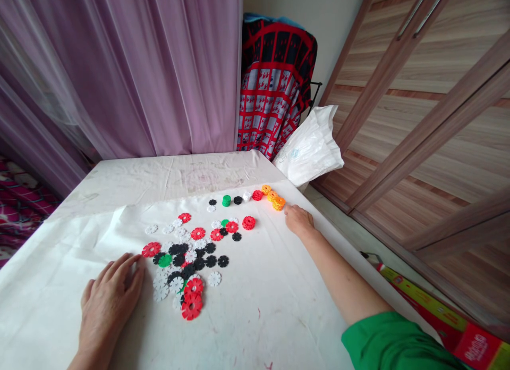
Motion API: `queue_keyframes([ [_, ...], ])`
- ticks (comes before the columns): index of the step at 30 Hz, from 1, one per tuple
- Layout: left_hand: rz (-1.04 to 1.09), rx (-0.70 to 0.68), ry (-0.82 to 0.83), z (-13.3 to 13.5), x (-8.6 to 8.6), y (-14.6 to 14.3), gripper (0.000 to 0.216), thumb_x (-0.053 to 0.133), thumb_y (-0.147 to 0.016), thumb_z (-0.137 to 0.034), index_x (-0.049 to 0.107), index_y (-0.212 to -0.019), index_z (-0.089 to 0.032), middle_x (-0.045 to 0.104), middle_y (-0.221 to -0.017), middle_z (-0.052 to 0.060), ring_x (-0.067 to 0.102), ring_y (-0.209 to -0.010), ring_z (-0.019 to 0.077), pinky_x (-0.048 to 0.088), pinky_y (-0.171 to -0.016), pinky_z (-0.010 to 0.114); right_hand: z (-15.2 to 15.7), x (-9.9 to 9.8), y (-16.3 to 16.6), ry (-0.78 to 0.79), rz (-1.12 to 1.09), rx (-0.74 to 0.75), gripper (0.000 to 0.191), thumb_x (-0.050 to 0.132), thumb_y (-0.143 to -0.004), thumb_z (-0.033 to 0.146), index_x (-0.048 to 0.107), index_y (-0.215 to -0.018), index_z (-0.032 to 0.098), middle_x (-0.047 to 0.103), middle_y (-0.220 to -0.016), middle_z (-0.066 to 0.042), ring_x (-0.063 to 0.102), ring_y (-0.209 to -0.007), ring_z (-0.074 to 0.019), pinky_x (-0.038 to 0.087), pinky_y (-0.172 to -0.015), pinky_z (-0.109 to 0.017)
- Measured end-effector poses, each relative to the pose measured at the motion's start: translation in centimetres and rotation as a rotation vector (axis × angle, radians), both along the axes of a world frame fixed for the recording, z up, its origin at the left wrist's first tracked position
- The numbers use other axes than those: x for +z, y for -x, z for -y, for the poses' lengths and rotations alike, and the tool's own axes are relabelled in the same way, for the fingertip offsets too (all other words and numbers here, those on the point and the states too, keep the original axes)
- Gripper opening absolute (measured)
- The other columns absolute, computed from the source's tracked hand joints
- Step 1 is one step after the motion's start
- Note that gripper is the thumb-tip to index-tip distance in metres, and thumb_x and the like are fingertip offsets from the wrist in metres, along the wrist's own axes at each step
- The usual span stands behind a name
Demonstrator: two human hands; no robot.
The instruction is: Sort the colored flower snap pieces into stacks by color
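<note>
left hand [107,301] spread flat on bench [258,317] by front-left edge, touching loose disc pile [187,263] | right hand [299,220] out by far right edge, fingers bunched, pinch unclear | orange disc stack [278,201] just beyond its fingertips, up-left; right hand nearer

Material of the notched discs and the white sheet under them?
Discs: probably moulded plastic, slightly glossy; flat uniform colours, crisp identical notches. Sheet: looks like thin cloth, matte white; it creases, folds at the far edge and carries faint stains. Weave too fine to see.
</note>
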State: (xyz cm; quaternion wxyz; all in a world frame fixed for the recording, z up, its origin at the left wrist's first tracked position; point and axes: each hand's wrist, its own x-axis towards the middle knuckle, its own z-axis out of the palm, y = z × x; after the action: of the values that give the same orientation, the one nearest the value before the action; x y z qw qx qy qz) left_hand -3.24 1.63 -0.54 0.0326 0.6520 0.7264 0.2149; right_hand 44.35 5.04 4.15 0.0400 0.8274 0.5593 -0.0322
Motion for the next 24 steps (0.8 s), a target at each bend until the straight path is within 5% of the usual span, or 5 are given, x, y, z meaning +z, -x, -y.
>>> queue_keyframes([
  [7,0.006,0.022,-0.027,-0.2,-0.7,0.3,0.042,0.038,-0.093,-0.055,0.066,-0.117,-0.034,0.066,-0.140,-0.001,0.052,-0.137,0.0300,0.036,-0.116,0.058,1.4,-0.9,1.4,-0.037,0.006,0.059,0.044,0.035,-0.102,0.024,0.065,-0.133,0.027,0.068,-0.124,-0.010,0.068,-0.102,-0.0216,0.048,-0.080,-0.030],
  [14,0.002,-0.012,0.043,0.4,0.6,-0.4,0.052,0.033,-0.096,-0.052,0.067,-0.125,-0.025,0.061,-0.145,0.012,0.048,-0.141,0.0332,0.032,-0.118,0.058,1.1,-1.1,1.2,-0.055,-0.005,0.033,0.044,0.036,-0.102,0.023,0.064,-0.135,0.028,0.066,-0.124,-0.010,0.067,-0.100,-0.0218,0.048,-0.081,-0.030],
  [20,-0.008,-0.005,0.042,0.7,1.0,-1.0,0.047,0.037,-0.097,-0.045,0.068,-0.125,-0.024,0.061,-0.145,0.013,0.048,-0.141,0.0335,0.032,-0.118,0.059,3.8,-3.6,3.1,-0.303,-0.102,0.069,0.038,0.043,-0.097,0.016,0.070,-0.124,0.020,0.067,-0.126,-0.012,0.061,-0.113,-0.0239,0.044,-0.101,-0.032],
  [24,-0.019,0.007,-0.002,0.8,0.6,-1.2,0.045,0.040,-0.097,-0.041,0.069,-0.126,-0.023,0.062,-0.143,0.012,0.050,-0.138,0.0314,0.035,-0.117,0.054,5.2,-4.9,5.1,-0.412,-0.228,0.188,0.036,0.043,-0.094,0.014,0.074,-0.111,0.021,0.072,-0.115,-0.009,0.063,-0.107,-0.0225,0.045,-0.100,-0.032],
])
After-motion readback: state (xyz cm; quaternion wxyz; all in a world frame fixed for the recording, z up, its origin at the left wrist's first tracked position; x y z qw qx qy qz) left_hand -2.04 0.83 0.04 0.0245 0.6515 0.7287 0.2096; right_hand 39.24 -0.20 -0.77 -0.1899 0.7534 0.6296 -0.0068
